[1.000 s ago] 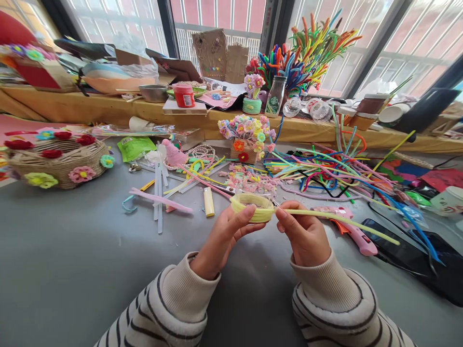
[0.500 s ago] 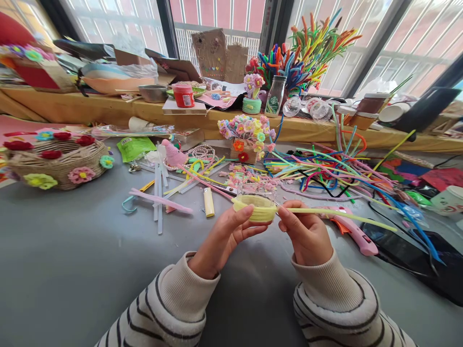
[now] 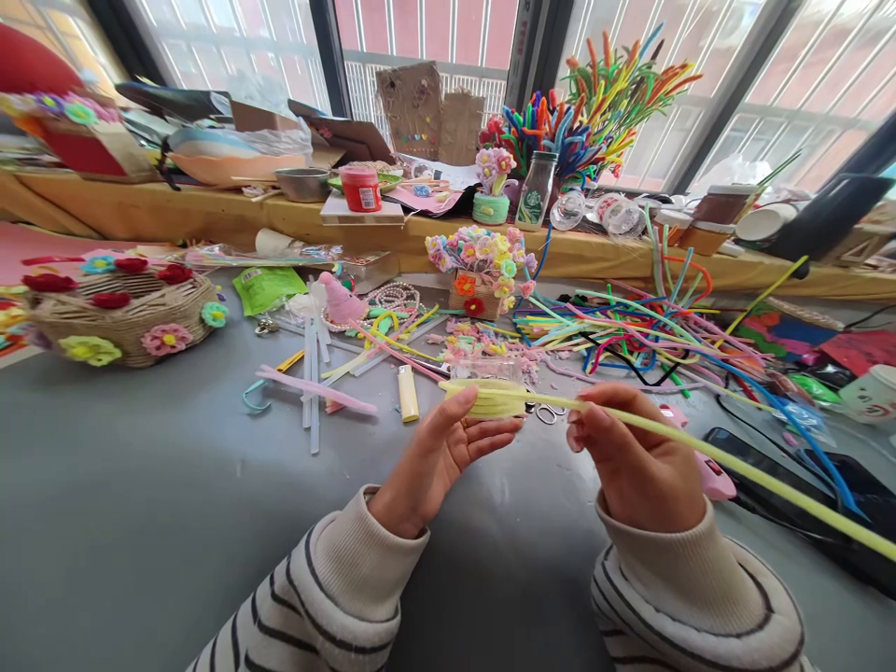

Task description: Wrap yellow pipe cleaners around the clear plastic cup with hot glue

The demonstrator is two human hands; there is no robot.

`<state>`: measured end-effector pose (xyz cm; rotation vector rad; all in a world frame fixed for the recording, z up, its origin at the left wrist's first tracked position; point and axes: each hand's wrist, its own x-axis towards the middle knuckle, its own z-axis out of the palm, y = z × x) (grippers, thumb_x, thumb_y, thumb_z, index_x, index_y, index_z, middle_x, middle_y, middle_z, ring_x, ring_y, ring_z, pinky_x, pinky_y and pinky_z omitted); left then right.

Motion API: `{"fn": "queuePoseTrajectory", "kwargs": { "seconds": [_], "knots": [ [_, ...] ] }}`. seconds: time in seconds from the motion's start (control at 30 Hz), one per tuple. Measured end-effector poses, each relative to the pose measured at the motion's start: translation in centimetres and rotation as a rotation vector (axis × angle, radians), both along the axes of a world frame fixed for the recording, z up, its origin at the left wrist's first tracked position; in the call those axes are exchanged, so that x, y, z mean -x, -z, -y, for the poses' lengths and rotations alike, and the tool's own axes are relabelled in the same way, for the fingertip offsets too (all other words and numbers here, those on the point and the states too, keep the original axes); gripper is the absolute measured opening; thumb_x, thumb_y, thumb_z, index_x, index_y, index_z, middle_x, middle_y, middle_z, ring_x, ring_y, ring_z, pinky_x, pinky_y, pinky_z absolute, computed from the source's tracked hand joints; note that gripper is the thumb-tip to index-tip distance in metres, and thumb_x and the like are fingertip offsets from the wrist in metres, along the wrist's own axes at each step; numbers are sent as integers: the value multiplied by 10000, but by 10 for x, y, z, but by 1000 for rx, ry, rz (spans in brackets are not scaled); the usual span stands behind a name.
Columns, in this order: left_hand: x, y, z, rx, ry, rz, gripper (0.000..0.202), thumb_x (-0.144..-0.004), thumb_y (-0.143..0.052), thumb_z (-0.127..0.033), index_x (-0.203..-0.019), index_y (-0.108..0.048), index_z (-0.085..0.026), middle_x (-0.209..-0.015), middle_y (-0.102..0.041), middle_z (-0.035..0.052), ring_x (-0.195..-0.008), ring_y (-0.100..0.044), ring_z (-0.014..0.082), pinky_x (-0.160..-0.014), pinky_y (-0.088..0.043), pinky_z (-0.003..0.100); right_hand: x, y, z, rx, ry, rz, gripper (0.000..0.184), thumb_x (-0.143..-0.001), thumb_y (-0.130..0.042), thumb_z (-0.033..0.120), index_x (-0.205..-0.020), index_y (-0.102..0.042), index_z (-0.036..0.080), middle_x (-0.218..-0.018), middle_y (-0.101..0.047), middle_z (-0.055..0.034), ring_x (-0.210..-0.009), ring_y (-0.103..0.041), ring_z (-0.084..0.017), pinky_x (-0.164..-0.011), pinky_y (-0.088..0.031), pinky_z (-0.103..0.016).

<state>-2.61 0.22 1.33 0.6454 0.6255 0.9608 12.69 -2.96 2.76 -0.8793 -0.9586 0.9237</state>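
My left hand (image 3: 441,448) holds a small clear cup (image 3: 483,372) whose lower part is wrapped in rows of pale yellow pipe cleaner (image 3: 498,402). The thumb presses on the wrapped side and the fingers lie underneath. From the cup a loose yellow length (image 3: 735,465) runs to the right. My right hand (image 3: 630,457) pinches this length between thumb and fingertips, a short way from the cup, and its free end passes out at the right edge. Behind the hands, scissor handles (image 3: 547,412) and a pink glue gun (image 3: 714,478) show in part.
On the grey table (image 3: 175,504) lie a yellow lighter (image 3: 408,393), clear glue sticks (image 3: 310,392) and a heap of coloured pipe cleaners (image 3: 630,327). A woven basket (image 3: 126,327) stands at left, a flower pot (image 3: 476,291) behind the cup. A dark phone (image 3: 763,467) lies right.
My right hand has moved right, away from the cup, drawing the yellow pipe cleaner out straight. The cup has tilted in my left hand, which stays nearly in place.
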Motion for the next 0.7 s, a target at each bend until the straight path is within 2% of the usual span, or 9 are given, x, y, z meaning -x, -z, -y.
{"fn": "queuePoseTrajectory", "kwargs": {
  "seconds": [0.2, 0.27, 0.33, 0.4, 0.5, 0.6, 0.67, 0.7],
  "knots": [
    [5, -8, -4, 217, 48, 187, 484, -797, -465, -377, -1045, -539, 32, -969, -656, 176, -808, -644, 170, -743, -511, 218, -25, -4, 3, -53, 122, 54, 197, -610, -711, 290, -793, -658, 241, -654, -644, 27, -536, -544, -84, -488, -451, -198],
    [7, -8, -6, 275, 49, 266, 532, -791, -473, -387, -1087, -500, 55, -951, -657, 168, -804, -643, 161, -752, -511, 207, -35, -1, 8, 17, 227, 101, 224, -592, -713, 323, -788, -647, 236, -663, -637, 23, -555, -549, -97, -512, -459, -217],
    [10, -8, -8, 305, 44, 338, 565, -792, -472, -391, -1124, -463, 67, -943, -654, 169, -817, -640, 160, -770, -507, 205, -48, 3, 16, 152, 356, 216, 242, -583, -704, 370, -768, -632, 231, -693, -632, 13, -589, -559, -117, -563, -470, -248],
    [11, -7, -9, 312, 34, 384, 577, -798, -465, -392, -1147, -439, 66, -948, -649, 175, -826, -640, 162, -775, -508, 208, -66, 9, 24, 296, 469, 434, 292, -617, -642, 453, -799, -618, 226, -744, -625, -12, -652, -575, -163, -630, -474, -312],
    [11, -7, -10, 304, 11, 399, 580, -802, -458, -392, -1171, -418, 53, -947, -646, 180, -825, -643, 170, -758, -519, 218, -102, 24, 32, 493, 587, 926, 403, -665, -509, 564, -822, -608, 205, -818, -621, -69, -685, -589, -238, -674, -451, -395],
    [11, -8, -10, 293, -14, 393, 583, -807, -447, -389, -1193, -394, 45, -942, -647, 183, -818, -646, 175, -748, -526, 224, -137, 44, 31, 562, 600, 1436, 559, -648, -441, 636, -818, -594, 126, -832, -600, -181, -789, -570, -354, -714, -425, -469],
    [10, -9, -11, 289, -29, 379, 581, -812, -436, -387, -1198, -389, 44, -932, -649, 184, -800, -649, 173, -739, -529, 223, -151, 56, 27, 617, 547, 1579, 549, -633, -457, 643, -784, -584, 130, -777, -602, -184, -778, -573, -360, -681, -441, -452],
    [10, -9, -11, 288, -35, 371, 578, -813, -433, -387, -1197, -390, 44, -925, -650, 185, -791, -651, 172, -734, -530, 223, -155, 60, 25, 623, 585, 1626, 551, -648, -442, 641, -802, -577, 129, -763, -600, -180, -776, -575, -355, -678, -442, -442]
  ]
}}
